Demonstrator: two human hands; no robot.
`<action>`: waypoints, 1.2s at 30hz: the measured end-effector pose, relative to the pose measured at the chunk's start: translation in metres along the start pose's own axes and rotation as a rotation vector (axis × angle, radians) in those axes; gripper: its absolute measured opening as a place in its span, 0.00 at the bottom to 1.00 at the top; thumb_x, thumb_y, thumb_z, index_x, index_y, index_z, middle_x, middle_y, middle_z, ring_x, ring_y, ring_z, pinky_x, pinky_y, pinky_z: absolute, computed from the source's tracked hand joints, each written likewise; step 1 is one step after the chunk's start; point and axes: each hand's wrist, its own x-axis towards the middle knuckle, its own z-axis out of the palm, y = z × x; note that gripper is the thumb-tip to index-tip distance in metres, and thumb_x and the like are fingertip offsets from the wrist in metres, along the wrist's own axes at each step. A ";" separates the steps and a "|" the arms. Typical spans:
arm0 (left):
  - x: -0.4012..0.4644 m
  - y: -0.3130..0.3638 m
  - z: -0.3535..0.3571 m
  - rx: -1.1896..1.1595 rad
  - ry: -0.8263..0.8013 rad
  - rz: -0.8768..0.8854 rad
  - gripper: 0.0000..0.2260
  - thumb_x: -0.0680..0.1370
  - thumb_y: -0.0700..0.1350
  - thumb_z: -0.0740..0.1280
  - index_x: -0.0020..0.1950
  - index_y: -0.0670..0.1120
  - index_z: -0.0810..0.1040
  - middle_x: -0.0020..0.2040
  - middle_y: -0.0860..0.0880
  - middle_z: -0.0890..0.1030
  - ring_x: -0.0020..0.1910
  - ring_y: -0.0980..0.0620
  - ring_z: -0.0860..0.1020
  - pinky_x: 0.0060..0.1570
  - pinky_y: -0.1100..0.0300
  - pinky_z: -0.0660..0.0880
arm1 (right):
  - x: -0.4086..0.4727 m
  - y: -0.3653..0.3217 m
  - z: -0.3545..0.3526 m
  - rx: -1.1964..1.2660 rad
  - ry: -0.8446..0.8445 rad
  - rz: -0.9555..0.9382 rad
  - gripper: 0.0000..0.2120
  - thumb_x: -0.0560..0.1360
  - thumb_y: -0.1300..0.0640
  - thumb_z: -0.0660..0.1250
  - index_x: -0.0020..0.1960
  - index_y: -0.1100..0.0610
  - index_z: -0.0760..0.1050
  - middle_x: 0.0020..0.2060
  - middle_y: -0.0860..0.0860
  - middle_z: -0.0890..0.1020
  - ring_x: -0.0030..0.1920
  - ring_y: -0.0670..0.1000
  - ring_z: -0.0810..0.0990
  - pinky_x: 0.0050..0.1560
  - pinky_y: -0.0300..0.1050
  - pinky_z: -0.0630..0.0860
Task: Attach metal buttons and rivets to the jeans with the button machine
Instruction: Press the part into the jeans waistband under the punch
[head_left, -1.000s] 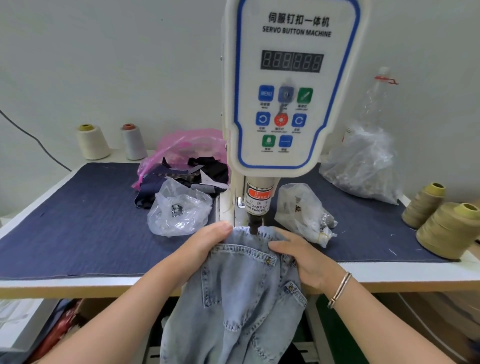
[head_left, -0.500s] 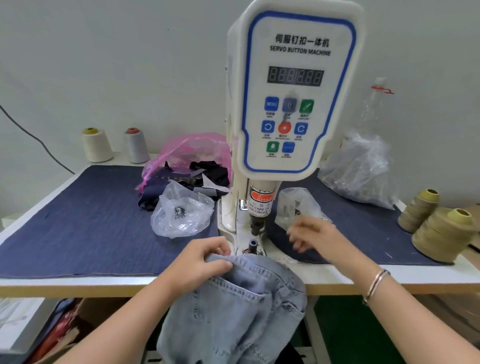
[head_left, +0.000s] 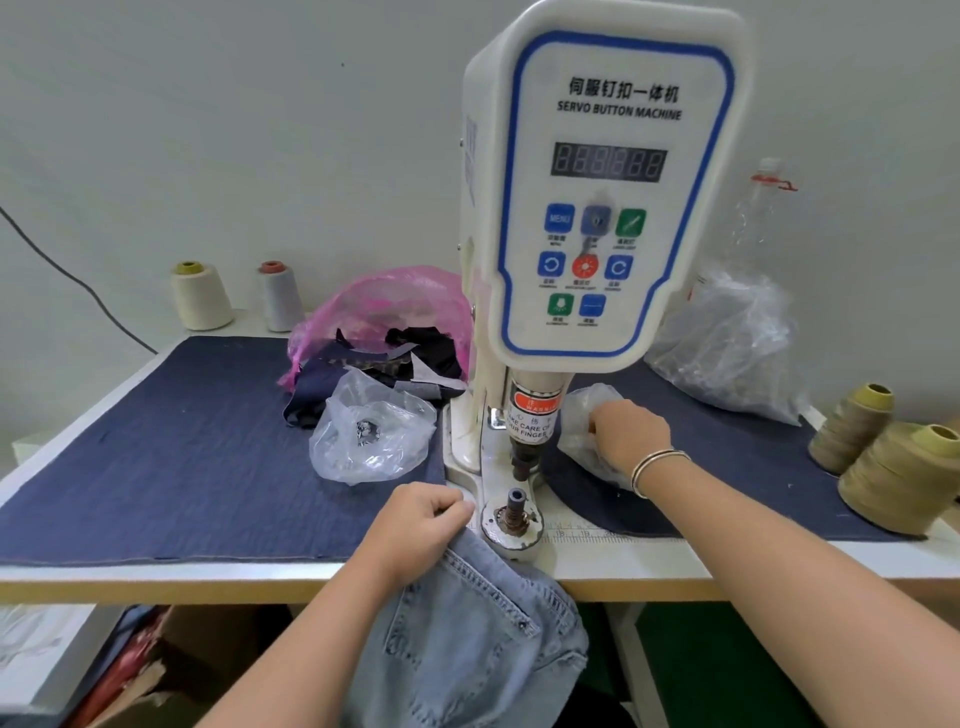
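Jeans (head_left: 467, 639) hang off the table (head_left: 649, 571) edge, my left hand (head_left: 415, 530) gripping their waistband beside the button machine (head_left: 597, 208) anvil; my right hand (head_left: 626, 434) reaches into a clear bag (head_left: 584, 410) behind the machine's post, fingers hidden, so I cannot tell its grip. Thread cones (head_left: 883, 457) stand right.

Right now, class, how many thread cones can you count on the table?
4: cream cone and grey cone back left; two olive cones at right edge. Others may be hidden.

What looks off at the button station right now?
Little. The lower die looks rusty and grimy round its spring. The jeans hang off the table's front edge, held by the left hand, not under the punch. The right hand is in a clear bag.
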 end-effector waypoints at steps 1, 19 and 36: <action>0.001 -0.001 0.000 -0.005 0.001 -0.001 0.20 0.75 0.48 0.63 0.29 0.47 0.57 0.26 0.54 0.57 0.27 0.57 0.56 0.30 0.61 0.54 | 0.002 -0.001 0.000 -0.024 -0.001 0.005 0.19 0.78 0.54 0.62 0.68 0.58 0.70 0.67 0.54 0.73 0.67 0.55 0.71 0.65 0.47 0.67; 0.001 -0.001 0.000 -0.017 0.017 -0.037 0.22 0.79 0.42 0.64 0.28 0.48 0.58 0.26 0.53 0.58 0.27 0.57 0.57 0.31 0.61 0.55 | 0.005 0.009 0.019 -0.144 0.298 -0.248 0.08 0.77 0.56 0.62 0.55 0.56 0.76 0.53 0.54 0.80 0.55 0.56 0.79 0.48 0.47 0.72; 0.000 0.003 -0.002 -0.004 0.021 -0.042 0.21 0.78 0.42 0.64 0.29 0.44 0.58 0.28 0.51 0.58 0.28 0.55 0.57 0.32 0.57 0.56 | -0.015 0.021 0.020 -0.052 0.377 -0.299 0.08 0.78 0.55 0.63 0.54 0.56 0.76 0.50 0.54 0.80 0.51 0.57 0.79 0.49 0.48 0.75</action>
